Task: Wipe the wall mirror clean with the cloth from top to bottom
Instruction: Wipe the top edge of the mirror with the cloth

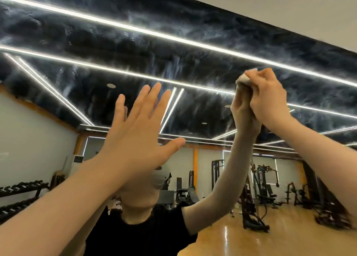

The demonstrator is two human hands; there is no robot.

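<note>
The wall mirror [173,58] fills most of the head view and is covered with pale smears and streaks across its upper part. My right hand [270,99] is raised high at the right and grips a small bunched light cloth [243,80], pressing it against the glass. Most of the cloth is hidden inside the fist. My left hand [139,128] lies flat against the mirror at centre left, fingers straight and spread. Its reflection sits behind it, and the reflected arm meets my right hand at the cloth.
The mirror's top edge runs diagonally under a pale wall [289,6] at upper right. Reflected in the glass are a gym room with weight machines [258,186], a dumbbell rack [19,196], a wooden floor and a person in a black shirt [146,234].
</note>
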